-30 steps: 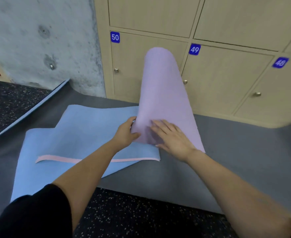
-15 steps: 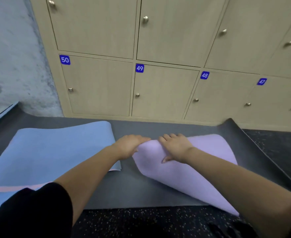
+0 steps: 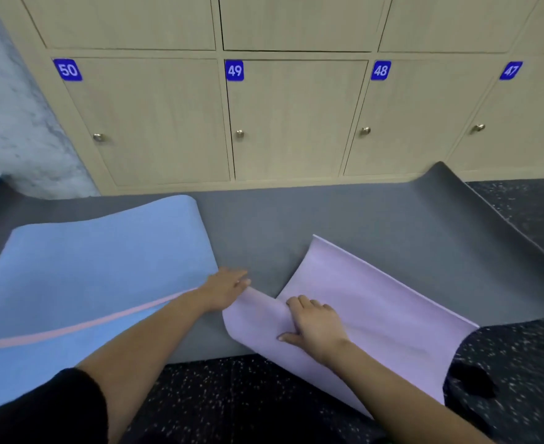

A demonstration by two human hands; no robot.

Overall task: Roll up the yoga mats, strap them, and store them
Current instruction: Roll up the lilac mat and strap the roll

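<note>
Scanning from the left, meets first the blue mat [image 3: 87, 267], spread loose with a pink stripe, lying on the wide grey mat [image 3: 296, 225]. Next, the left hand [image 3: 225, 288]: laid flat, fingers straight, resting at the corner of the purple mat [image 3: 376, 309], just beside the blue edge. Then the right hand [image 3: 315, 325]: fingers curled over the purple mat's raised fold, gripping it. Brought down within the last second from a tall upright curl to a slant across the grey mat and onto the speckled floor [image 3: 232, 395], and shifted rightward. Judged as the very start of rolling: first turn barely formed, no strap in sight, storing far off. Readable on the locker doors [image 3: 155, 123], white numerals on blue tags: 50, 49, 48, 47.
</note>
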